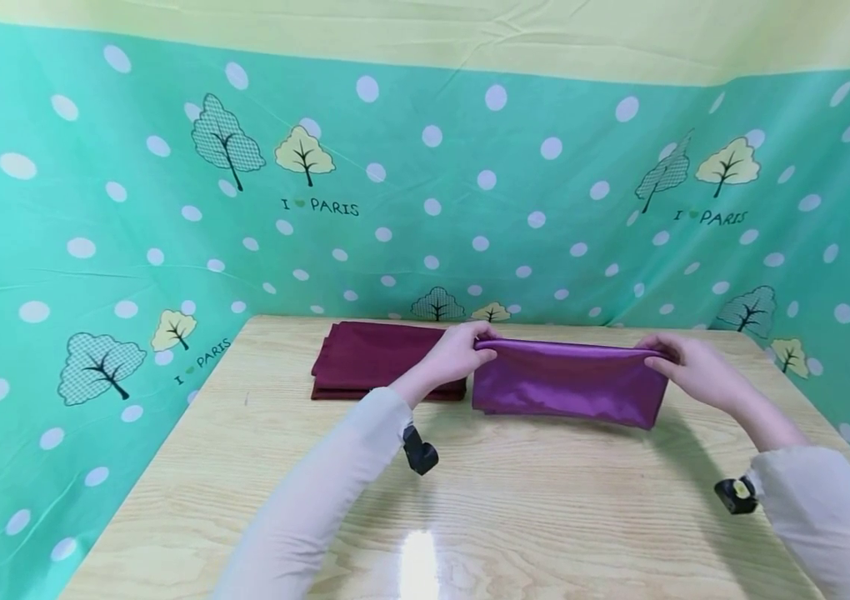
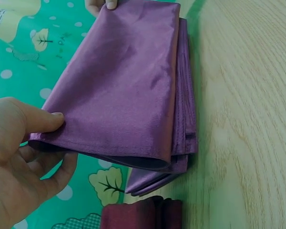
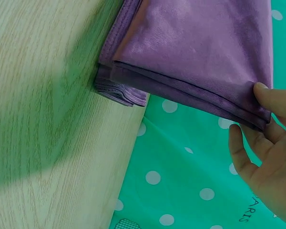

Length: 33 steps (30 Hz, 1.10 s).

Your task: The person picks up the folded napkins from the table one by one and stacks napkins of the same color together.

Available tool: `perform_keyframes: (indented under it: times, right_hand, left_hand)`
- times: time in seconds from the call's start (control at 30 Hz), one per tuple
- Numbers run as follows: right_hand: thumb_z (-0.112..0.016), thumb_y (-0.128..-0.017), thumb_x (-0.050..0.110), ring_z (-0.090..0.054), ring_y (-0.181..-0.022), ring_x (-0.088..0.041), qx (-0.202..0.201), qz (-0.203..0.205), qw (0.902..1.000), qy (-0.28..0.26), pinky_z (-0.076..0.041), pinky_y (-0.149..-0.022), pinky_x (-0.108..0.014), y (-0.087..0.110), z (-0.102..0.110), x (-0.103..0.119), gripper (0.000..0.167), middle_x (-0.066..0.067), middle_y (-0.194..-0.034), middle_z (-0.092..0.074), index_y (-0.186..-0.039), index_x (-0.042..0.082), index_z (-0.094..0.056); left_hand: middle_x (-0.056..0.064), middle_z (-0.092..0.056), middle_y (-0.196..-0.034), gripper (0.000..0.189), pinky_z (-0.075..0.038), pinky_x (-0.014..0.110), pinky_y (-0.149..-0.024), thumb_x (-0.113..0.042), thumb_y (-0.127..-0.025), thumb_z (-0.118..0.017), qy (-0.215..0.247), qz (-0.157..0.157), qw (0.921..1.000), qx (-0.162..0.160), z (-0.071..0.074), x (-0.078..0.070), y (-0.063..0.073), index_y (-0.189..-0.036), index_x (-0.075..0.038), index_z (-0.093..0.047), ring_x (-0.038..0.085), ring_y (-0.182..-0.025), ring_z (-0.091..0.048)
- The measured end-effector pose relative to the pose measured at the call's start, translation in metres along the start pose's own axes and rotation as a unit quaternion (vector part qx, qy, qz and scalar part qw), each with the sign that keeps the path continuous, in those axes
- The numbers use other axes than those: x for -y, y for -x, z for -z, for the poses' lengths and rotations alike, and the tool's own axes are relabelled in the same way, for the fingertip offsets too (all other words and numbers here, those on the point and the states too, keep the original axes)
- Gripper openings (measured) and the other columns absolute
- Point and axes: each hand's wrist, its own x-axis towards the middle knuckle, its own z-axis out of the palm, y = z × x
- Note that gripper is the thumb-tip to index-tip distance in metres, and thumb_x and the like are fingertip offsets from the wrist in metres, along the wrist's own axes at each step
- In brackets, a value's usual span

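A shiny purple folded cloth point(image 1: 567, 383) is held by its upper edge between two hands, its front face hanging toward the viewer. At its left corner the left hand point(image 1: 462, 354) pinches the edge, thumb in front and fingers behind. The right hand point(image 1: 687, 367) pinches the opposite corner the same way. In the left wrist view, more folded purple layers point(image 2: 185, 95) show beneath the held part. Whether they belong to the same piece, I cannot tell. Stacked layers also show along the lower edge in the right wrist view, below the purple fabric point(image 3: 200, 43).
Left of the purple cloth, a folded dark red cloth point(image 1: 372, 354) lies on the wooden table point(image 1: 515, 517), partly behind the left hand. A green dotted curtain point(image 1: 432, 183) with printed trees hangs at the back and sides. Small black devices point(image 1: 419, 452) are strapped at both wrists.
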Motion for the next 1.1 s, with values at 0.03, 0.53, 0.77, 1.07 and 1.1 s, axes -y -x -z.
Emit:
perform_keyframes:
  times: [0.03, 0.53, 0.77, 1.07, 1.1]
  right_hand:
    - [-0.055, -0.09, 0.01, -0.052, -0.077, 0.002, -0.003, -0.001, 1.0, 0.0, -0.046, -0.067, -0.022, 0.0, 0.0, 0.0, 0.019, -0.013, -0.093, -0.064, -0.105, -0.001, -0.059]
    - [-0.055, -0.091, 0.011, -0.058, -0.08, -0.024, -0.028, -0.011, 0.9995, 0.008, -0.044, -0.06, -0.026, -0.005, 0.002, 0.001, 0.019, -0.017, -0.093, -0.064, -0.105, 0.0, -0.06]
    - [-0.055, -0.09, 0.013, -0.059, -0.085, -0.029, -0.027, -0.013, 0.9995, 0.013, -0.045, -0.063, -0.029, -0.008, 0.003, 0.001, 0.02, -0.019, -0.096, -0.064, -0.105, 0.001, -0.06]
    - [-0.055, -0.091, 0.012, -0.06, -0.088, -0.033, -0.017, -0.021, 0.9996, 0.01, -0.047, -0.069, -0.039, -0.011, 0.001, 0.0, 0.021, -0.021, -0.098, -0.063, -0.106, -0.001, -0.059]
    - [-0.054, -0.091, 0.012, -0.059, -0.089, -0.034, -0.015, -0.022, 0.9996, 0.009, -0.047, -0.07, -0.041, -0.011, 0.001, 0.0, 0.021, -0.022, -0.098, -0.063, -0.107, -0.001, -0.059]
  left_hand:
    - [0.002, -0.063, -0.103, 0.022, -0.045, 0.025, -0.079, -0.014, -0.087, -0.06, 0.0, 0.0, 1.0, -0.002, 0.0, 0.0, -0.001, -0.109, -0.012, -0.061, 0.013, -0.091, -0.057]
    - [0.002, -0.064, -0.102, 0.024, -0.045, 0.025, -0.076, -0.013, -0.086, -0.061, 0.014, 0.009, 0.9993, -0.035, 0.0, -0.002, -0.008, -0.109, -0.013, -0.062, 0.013, -0.088, -0.057]
    - [0.0, -0.064, -0.1, 0.022, -0.045, 0.023, -0.074, -0.012, -0.086, -0.06, 0.024, 0.02, 0.9983, -0.05, 0.0, -0.002, -0.009, -0.107, -0.014, -0.063, 0.011, -0.084, -0.056]
    - [0.001, -0.062, -0.106, 0.022, -0.045, 0.025, -0.074, -0.014, -0.087, -0.06, 0.018, 0.031, 0.9975, -0.061, -0.005, 0.001, -0.014, -0.109, -0.015, -0.062, 0.012, -0.088, -0.055]
    - [0.001, -0.062, -0.106, 0.022, -0.045, 0.025, -0.074, -0.014, -0.087, -0.06, 0.017, 0.032, 0.9974, -0.062, -0.006, 0.002, -0.015, -0.109, -0.015, -0.062, 0.012, -0.088, -0.055]
